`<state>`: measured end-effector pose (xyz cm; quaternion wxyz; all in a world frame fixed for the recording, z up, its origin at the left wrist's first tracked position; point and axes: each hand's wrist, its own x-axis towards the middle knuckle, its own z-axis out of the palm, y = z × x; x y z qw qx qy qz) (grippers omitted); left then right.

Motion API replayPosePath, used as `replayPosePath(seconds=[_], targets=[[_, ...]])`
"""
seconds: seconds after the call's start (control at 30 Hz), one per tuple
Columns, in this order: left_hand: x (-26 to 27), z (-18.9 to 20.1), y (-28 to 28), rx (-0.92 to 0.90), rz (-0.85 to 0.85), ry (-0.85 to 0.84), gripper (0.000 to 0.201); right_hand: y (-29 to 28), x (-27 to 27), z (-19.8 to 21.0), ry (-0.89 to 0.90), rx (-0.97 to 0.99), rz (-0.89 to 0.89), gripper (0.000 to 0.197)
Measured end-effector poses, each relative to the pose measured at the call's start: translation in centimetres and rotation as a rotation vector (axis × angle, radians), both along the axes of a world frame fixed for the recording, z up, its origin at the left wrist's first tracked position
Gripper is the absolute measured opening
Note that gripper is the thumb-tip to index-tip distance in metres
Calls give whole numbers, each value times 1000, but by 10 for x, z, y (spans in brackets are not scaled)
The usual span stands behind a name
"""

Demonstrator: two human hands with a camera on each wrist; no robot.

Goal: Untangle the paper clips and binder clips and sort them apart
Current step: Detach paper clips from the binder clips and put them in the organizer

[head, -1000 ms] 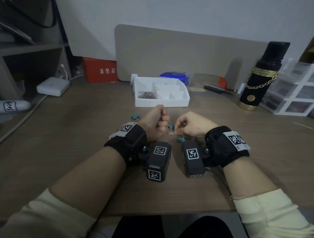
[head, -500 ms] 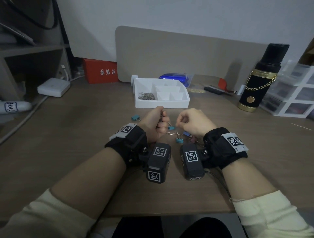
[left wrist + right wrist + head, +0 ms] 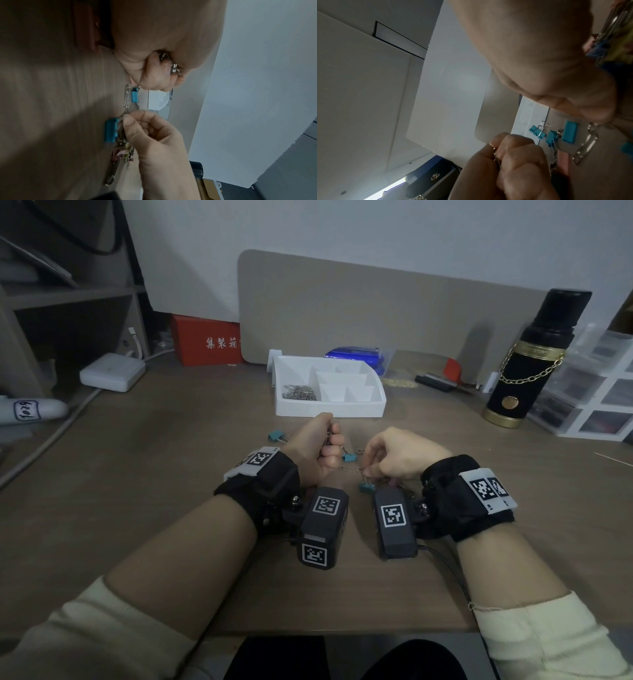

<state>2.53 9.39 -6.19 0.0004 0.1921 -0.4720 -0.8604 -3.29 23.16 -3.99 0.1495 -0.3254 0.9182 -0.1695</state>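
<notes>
Starting nearest the body, a tangle of clips (image 3: 368, 477) is seen lying on the tabletop (image 3: 137, 508) between the two wrists, with teal, pink and yellowish binder clips snagged among linked paper clips. The right hand (image 3: 399, 460) is curled, and a wire loop at the edge of that tangle is pinched between its thumb and forefinger. The left hand (image 3: 317, 450) is clenched round a small bunch of paper clips (image 3: 173, 65), from which a short chain (image 3: 126, 97) runs down to the heap beside a teal binder clip (image 3: 349, 457). A loose teal binder clip (image 3: 275, 435) has been set aside just left of the left hand. Farther back, a pile of sorted paper clips (image 3: 299, 392) is held in the left compartment of a white organizer tray (image 3: 329, 409); its other compartments appear bare. The task is judged to be partly done: some paper clips have been put away, but most binder clips remain knotted. How many clips are left cannot be counted, since the heap is partly hidden by the right hand and the wrist cameras, and the wrist views are blurred
</notes>
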Motion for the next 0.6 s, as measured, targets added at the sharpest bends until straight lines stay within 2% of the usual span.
replayPosePath(seconds=[0.13,0.23,0.3,0.5,0.6], targets=[[0,0,0,3,-4,2,39,-4,2,-2,36,26,11,10],[0,0,0,14,-10,2,40,-5,3,-2,61,70,31,24],[1,1,0,14,-8,1,40,-5,4,-2,71,68,32,24],[1,1,0,17,-2,5,39,-7,7,0,139,-166,20,10],[1,2,1,23,7,8,38,-13,11,-4,118,-199,32,7]])
